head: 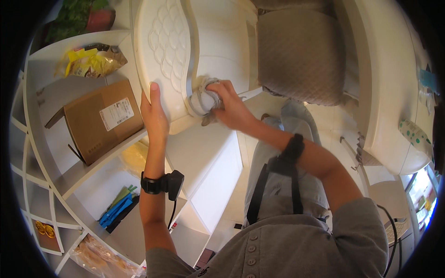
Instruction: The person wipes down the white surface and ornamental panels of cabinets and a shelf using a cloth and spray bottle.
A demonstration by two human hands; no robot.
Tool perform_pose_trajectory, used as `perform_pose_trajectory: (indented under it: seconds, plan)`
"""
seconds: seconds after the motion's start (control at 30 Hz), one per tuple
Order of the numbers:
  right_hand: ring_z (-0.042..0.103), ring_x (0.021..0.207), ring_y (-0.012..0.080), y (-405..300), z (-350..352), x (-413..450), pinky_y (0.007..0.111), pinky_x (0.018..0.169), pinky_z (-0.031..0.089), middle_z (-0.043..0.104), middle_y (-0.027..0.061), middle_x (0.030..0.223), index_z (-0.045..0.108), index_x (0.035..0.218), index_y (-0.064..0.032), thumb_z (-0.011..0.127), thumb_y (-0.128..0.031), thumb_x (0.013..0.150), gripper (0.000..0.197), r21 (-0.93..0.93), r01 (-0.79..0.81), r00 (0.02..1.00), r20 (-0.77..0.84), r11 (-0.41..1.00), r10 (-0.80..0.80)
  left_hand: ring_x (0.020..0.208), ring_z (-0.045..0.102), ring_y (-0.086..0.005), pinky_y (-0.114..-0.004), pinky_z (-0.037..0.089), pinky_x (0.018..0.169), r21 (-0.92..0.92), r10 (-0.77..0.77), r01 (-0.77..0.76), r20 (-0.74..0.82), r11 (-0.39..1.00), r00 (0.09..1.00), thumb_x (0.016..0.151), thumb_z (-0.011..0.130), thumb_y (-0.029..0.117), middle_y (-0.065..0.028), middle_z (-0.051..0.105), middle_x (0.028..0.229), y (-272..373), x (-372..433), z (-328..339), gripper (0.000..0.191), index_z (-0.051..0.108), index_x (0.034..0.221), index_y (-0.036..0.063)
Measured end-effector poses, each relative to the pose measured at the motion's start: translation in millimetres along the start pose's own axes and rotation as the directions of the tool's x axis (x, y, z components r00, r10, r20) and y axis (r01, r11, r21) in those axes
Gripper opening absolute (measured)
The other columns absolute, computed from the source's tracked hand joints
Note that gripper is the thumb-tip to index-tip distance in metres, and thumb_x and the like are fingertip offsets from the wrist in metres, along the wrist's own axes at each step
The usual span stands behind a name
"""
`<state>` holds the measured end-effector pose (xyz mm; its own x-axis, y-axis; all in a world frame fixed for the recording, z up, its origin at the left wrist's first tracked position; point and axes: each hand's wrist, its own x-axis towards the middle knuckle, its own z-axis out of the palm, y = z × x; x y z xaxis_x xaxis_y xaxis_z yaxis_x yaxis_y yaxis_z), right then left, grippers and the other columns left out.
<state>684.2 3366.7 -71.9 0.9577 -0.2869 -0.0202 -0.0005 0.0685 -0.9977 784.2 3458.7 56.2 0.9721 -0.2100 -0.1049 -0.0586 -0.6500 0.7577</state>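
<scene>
A cream moulded furniture panel (168,38) with raised scale-like relief and a wavy cut edge stands before me. Its left rim is gripped by my left hand (155,113), thumb on the face and fingers mostly hidden behind. A bunched grey-and-white cloth (205,99) is in my right hand (231,106), pressed against the panel's lower part by the wavy edge. Part of the cloth hangs under the hand.
Left of me, white shelves (97,177) hold an open cardboard box (94,128) with a label, a yellow food bag (92,60) and folded blue bags (116,210). A quilted brown cushion (300,57) lies beyond the panel. A dotted pack (413,133) rests on a cream surface at right.
</scene>
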Motion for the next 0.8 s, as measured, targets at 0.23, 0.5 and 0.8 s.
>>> perform_pose_trajectory:
  seconds: [0.23, 0.5, 0.8]
  plan:
    - [0.045, 0.095, 0.0316, 70.1, -76.3, 119.7, 0.036, 0.083, 0.037, 0.044, 0.0195, 0.101, 0.042, 0.105, -0.0029, 0.058, -0.001, 0.063, 0.045, -0.111, -0.045, 0.735, -0.677, 0.993, -0.042, 0.091, 0.044, -0.018, -0.026, 0.032, 0.084, -0.011, 0.041, -0.041, 0.001, 0.999, 0.999, 0.084, 0.043, 0.039, -0.0115, 0.05, 0.1, 5.8, 3.6, 11.4, 0.051, 0.045, 0.107, -0.007]
    - [0.041, 0.101, 0.0332, 17.1, 36.5, -38.1, 0.042, 0.084, 0.033, 0.046, 0.0141, 0.1, 0.045, 0.087, -0.0084, 0.059, 0.008, 0.044, 0.048, -0.036, 0.315, 0.913, -0.261, 0.949, -0.313, 0.088, 0.044, -0.0169, -0.026, 0.032, 0.082, 0.005, 0.057, -0.057, -0.068, 0.998, 0.996, 0.085, 0.042, 0.037, -0.0107, 0.051, 0.096, -1.9, 2.0, 5.4, 0.048, 0.046, 0.104, -0.0069]
    - [0.053, 0.085, 0.0323, 81.2, -13.0, -17.1, 0.036, 0.072, 0.044, 0.055, 0.0153, 0.094, 0.047, 0.097, -0.0049, 0.057, 0.004, 0.062, 0.038, -0.09, -0.218, 0.925, -0.336, 0.972, 0.177, 0.091, 0.045, -0.0178, -0.027, 0.032, 0.083, 0.021, 0.052, -0.051, -0.057, 0.998, 0.997, 0.085, 0.041, 0.037, -0.0124, 0.051, 0.099, -2.5, 4.8, 9.9, 0.049, 0.045, 0.105, -0.0078]
